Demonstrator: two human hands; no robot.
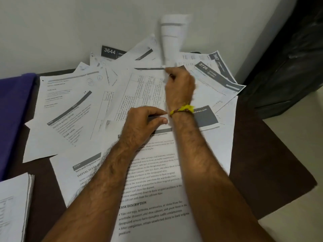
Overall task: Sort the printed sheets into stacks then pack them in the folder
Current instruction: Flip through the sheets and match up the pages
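Sorting barely begun: the right hand [180, 84] pinches one lifted sheet [170, 41] upright; the left hand [143, 126], fingers curled, pins the loose sheets [73, 109] beneath it. One stack [14, 203] lies left of the left hand. Folder not identifiable

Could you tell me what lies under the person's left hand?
The left hand pinches a printed sheet that lies over other scattered sheets. The dark table under them is mostly covered.

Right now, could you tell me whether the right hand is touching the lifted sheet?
Touching: the head view shows the right hand with its fingers curled round the lower edge of the blurred lifted sheet, holding it upright.
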